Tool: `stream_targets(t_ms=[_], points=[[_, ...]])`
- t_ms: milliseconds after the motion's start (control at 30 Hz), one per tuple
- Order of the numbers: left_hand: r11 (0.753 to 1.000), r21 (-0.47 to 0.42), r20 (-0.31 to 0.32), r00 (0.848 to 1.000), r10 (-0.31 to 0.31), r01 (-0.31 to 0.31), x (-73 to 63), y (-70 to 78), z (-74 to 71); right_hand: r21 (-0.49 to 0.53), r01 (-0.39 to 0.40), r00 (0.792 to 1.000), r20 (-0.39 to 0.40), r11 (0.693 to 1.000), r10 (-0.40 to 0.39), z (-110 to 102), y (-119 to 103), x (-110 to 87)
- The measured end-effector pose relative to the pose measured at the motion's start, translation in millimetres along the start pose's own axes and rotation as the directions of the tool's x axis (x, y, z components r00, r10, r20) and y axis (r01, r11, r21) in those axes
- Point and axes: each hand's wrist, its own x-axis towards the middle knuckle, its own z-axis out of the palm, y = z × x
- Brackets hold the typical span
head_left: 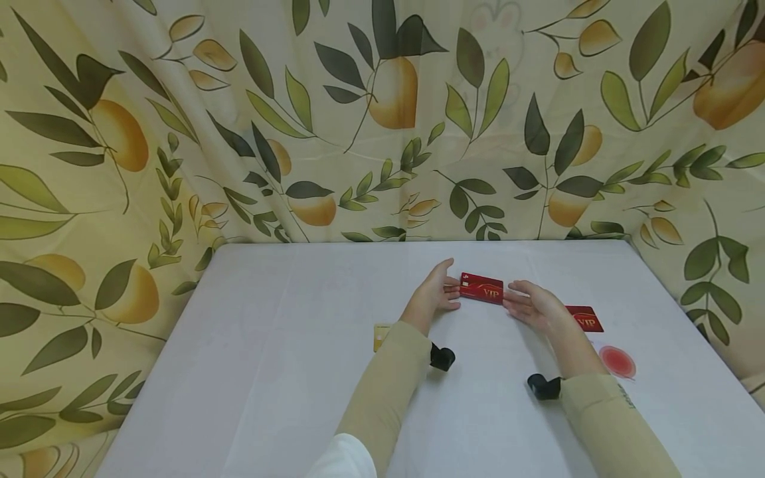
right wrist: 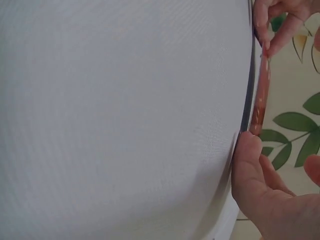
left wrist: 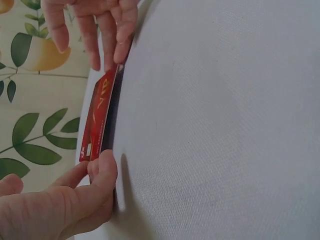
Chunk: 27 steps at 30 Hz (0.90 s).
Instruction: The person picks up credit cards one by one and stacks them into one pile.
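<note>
A red card with gold "VIP" lettering (head_left: 481, 289) is between the two hands toward the back of the white table. My left hand (head_left: 431, 297) touches its left end with outstretched fingertips, the thumb held apart. At the opposite end, fingertips of my right hand (head_left: 534, 305) meet the card's right edge. In the left wrist view the red card (left wrist: 101, 112) spans both hands' fingertips, with a dark shadow along it. The right wrist view shows the card (right wrist: 261, 95) nearly edge-on. Whether it touches the table is hard to tell.
A second red VIP card (head_left: 586, 318) lies partly behind the right forearm. Near it is a round red-pink disc (head_left: 617, 362). A yellow card (head_left: 380, 336) is partly covered by the left forearm. Patterned curtains (head_left: 382, 133) rise behind the white table (head_left: 269, 345).
</note>
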Motion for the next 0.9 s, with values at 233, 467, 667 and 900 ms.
stream_targets(t_ms=[233,467,667,900], points=[[0.998,0.025,0.033,0.997,0.064,-0.065,-28.0,-1.9,-0.6,0.003,0.015,1.000,0.021,1.000,-0.015,4.0,1.8,1.2],[0.995,0.042,0.108,0.991,0.083,-0.088,-42.7,-5.4,-8.3,0.061,0.025,1.000,0.011,0.998,-0.025,6.0,4.4,0.3],[0.986,0.077,0.129,0.982,0.135,-0.146,-44.4,-10.1,-13.6,0.073,0.033,0.999,0.031,0.997,-0.035,2.7,6.3,1.0],[0.971,0.106,0.127,0.972,0.199,-0.212,-48.7,-15.6,-19.9,0.051,0.015,0.999,0.033,0.999,-0.017,1.3,9.2,1.6]])
